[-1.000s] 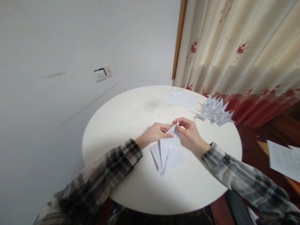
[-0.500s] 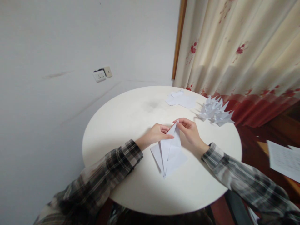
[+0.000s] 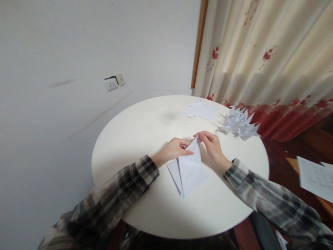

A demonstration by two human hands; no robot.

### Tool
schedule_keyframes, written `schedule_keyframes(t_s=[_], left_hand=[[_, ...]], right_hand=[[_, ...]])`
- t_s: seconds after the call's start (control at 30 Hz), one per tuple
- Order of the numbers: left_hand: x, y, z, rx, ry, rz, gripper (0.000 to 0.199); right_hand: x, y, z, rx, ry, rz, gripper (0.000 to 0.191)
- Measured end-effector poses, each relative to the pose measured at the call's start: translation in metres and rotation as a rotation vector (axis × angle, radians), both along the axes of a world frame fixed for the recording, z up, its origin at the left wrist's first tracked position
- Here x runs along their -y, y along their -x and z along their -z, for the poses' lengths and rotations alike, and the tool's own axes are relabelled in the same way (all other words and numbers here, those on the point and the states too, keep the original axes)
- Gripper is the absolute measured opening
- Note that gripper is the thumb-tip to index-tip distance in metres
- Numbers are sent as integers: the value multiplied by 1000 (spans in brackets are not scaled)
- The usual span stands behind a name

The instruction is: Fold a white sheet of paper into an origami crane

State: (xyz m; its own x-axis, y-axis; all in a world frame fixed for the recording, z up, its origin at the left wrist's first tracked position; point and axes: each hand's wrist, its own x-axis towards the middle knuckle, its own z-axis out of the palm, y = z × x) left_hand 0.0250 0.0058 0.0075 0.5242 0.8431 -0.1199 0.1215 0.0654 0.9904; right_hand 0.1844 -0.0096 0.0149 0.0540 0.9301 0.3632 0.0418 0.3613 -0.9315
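A white folded paper [image 3: 191, 173] lies on the round white table [image 3: 156, 208], its narrow tip raised between my hands. My left hand [image 3: 177, 148] grips its left edge, thumb on top and fingers curled behind. At the pointed top, my right hand [image 3: 209, 142] pinches the tip between thumb and fingers. The lower part spreads out towards the table's near side, with a separate flap showing at the left. Some fingertips of both hands are hidden behind the paper.
Flat white papers [image 3: 201, 110] lie at the table's far side. To their right sits a pile of pointed folded papers [image 3: 239, 123]. A wall with a socket [image 3: 111, 84] stands at the left, a curtain [image 3: 241, 62] behind. Printed sheets [image 3: 314, 177] are at the far right.
The folds on the paper's front have shifted slightly, and the long crease down its middle shows less. My right hand has moved a little to the right with the tip.
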Motion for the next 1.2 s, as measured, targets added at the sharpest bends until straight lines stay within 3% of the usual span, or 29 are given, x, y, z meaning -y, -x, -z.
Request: schedule_keyframes(t_s=[0.4,0.7,1.2], left_hand=[[-2,1,10,25,-70,-20,15],[-5,2,16,30,-95,-12,14],[0,1,7,80,-21,-63,19]], right_hand=[[4,8,0,-118,202,-173,23],[3,6,-2,-67,123,-168,25],[-2,2,-1,-18,87,-131,27]])
